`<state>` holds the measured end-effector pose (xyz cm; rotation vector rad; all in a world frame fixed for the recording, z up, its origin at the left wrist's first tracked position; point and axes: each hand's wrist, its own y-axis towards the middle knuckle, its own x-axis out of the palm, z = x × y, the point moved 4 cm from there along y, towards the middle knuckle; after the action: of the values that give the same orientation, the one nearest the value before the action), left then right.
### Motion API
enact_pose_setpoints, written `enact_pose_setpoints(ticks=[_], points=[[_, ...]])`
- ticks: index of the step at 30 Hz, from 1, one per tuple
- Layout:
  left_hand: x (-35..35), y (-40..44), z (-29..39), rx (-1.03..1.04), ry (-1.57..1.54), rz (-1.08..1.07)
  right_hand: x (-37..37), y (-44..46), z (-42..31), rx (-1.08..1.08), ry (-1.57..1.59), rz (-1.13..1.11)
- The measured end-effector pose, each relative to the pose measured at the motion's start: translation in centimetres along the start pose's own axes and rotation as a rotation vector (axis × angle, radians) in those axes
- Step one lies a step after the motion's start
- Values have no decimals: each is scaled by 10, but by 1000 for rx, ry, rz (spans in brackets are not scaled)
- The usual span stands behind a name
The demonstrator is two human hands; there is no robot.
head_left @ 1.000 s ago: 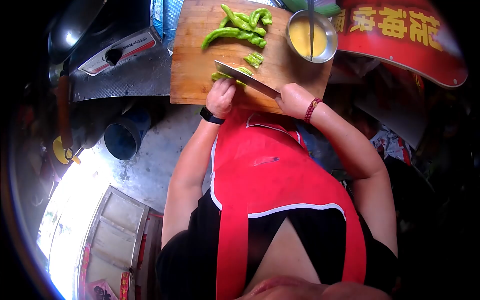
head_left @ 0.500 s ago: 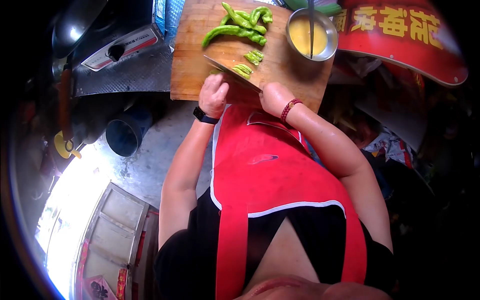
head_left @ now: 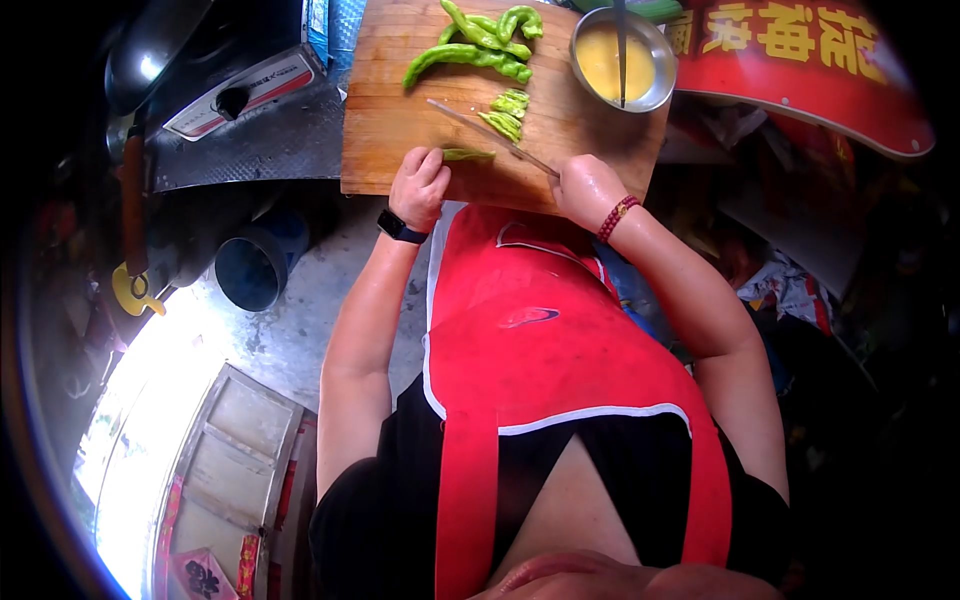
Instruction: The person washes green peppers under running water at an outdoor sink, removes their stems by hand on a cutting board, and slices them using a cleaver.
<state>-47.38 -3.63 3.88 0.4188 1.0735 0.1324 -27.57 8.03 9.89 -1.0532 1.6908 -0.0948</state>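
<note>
My right hand [head_left: 588, 188] is closed round the handle of a kitchen knife [head_left: 490, 134], whose blade slants up and left over the wooden cutting board [head_left: 385, 130]. With closed fingers, my left hand [head_left: 420, 188] holds the end of a green pepper piece [head_left: 468, 155] near the board's front edge. Just beyond the blade lie cut pepper pieces [head_left: 505, 122] in two small groups. Several whole green peppers [head_left: 478, 50] rest farther back on the board.
A metal bowl [head_left: 662, 85] of yellow liquid, with a utensil standing in it, sits at the board's back right. To the left is a stove [head_left: 240, 130] with a wok [head_left: 150, 60]. A red sign [head_left: 790, 75] lies right; a blue bucket [head_left: 250, 270] stands below.
The knife and my right hand have moved right, away from my left hand. The pepper piece at my left fingers now shows, and the cut pieces lie slightly farther back and right.
</note>
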Motion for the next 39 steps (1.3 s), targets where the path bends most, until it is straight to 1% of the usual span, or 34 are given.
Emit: enact_pose_setpoints(ticks=[3,4,6,9,12,15,16,20,23,24,26,28,31,34,37,38,39], points=[[3,-4,1,56,50,51,-4,-12,-5,-74,-120,-56],[4,-4,-1,62,19,56,-5,-16,-6,-78,-158,-114],[4,-4,-3,72,-44,65,-3,-17,1,-61,-186,-134],[6,-6,-2,48,-14,40,-5,-16,1,-53,-211,-159],[13,-12,-6,-34,-56,37,-1,-13,1,-51,-217,-209],[9,-10,-3,17,3,43,9,0,-10,-63,-244,-266],[10,-11,-3,3,11,44,15,7,-17,-71,-256,-282],[10,-15,-2,-30,41,30,34,33,-41,-90,-60,0],[8,-15,-2,-4,45,29,25,36,-21,-85,133,24],[6,-15,-1,2,39,37,23,34,-17,-125,63,17],[6,-19,0,-20,54,28,11,19,-21,-132,-17,-104],[6,-20,1,-41,2,49,0,5,-29,-105,-133,-209],[12,-21,-3,-48,-34,54,7,4,-25,-68,-229,-252],[11,-27,-3,-67,-36,27,18,16,-34,-103,-245,-213],[7,-24,2,-71,-17,20,36,35,-42,-177,-82,-37],[7,-23,2,-57,-8,27,37,40,-39,-177,-82,-80],[5,-23,3,-41,-6,31,37,40,-37,-176,-56,-66]])
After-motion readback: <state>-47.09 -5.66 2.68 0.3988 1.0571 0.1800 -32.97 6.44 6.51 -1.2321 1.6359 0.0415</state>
